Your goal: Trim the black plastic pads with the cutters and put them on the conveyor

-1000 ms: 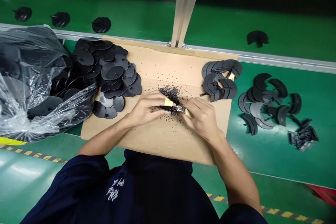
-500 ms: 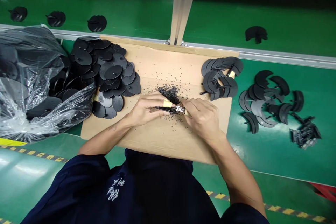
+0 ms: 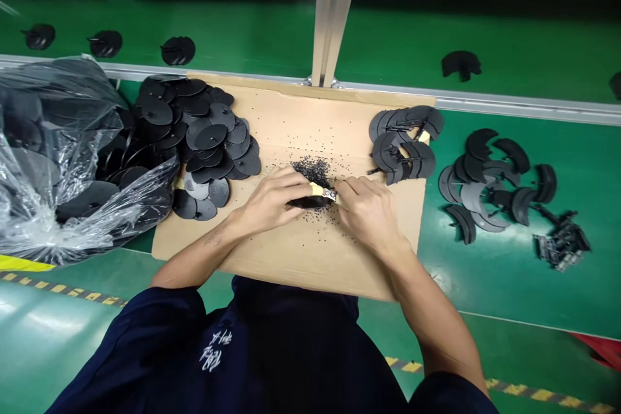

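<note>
My left hand [image 3: 277,199] grips a black plastic disc [image 3: 311,200] by its left edge, low over the cardboard. A strip of yellow tape wraps one of its fingertips. In my right hand [image 3: 365,210] are small metal cutting pliers [image 3: 330,195], their handles mostly covered by my closed fingers. The pliers' jaws meet the disc's upper right edge, close to my left fingertips; what lies between the jaws is too small to make out. Just behind both hands, a heap of tiny black scraps [image 3: 313,169] spreads over the cardboard sheet [image 3: 286,259].
Piled black discs [image 3: 208,136] lie left, beside a clear plastic bag [image 3: 58,207] of more discs. Crescent-shaped black parts [image 3: 405,142] are stacked on the right, with loose crescents [image 3: 478,197] and thin black pieces [image 3: 563,242] farther right. An upright metal post [image 3: 334,19] rises behind.
The disc has turned in my left hand, now showing more of its flat face. My left fingers have curled further over it, and the pliers have shifted slightly. The camera view moved a little.
</note>
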Action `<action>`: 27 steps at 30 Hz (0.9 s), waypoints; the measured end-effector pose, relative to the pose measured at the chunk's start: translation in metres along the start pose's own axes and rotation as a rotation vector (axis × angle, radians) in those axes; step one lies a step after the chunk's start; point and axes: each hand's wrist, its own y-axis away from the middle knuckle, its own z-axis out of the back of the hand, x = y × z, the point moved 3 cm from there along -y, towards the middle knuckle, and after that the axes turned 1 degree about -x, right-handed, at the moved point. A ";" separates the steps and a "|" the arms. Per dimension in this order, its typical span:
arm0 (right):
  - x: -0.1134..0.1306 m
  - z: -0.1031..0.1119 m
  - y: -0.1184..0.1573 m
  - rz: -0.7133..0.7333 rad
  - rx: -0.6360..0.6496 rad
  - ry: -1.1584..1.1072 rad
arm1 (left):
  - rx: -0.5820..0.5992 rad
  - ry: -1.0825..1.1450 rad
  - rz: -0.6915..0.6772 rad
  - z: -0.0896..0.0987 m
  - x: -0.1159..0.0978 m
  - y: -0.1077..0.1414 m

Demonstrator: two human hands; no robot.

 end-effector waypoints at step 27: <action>-0.012 0.018 0.007 -0.001 -0.126 -0.350 | -0.218 0.265 0.227 -0.002 0.011 0.005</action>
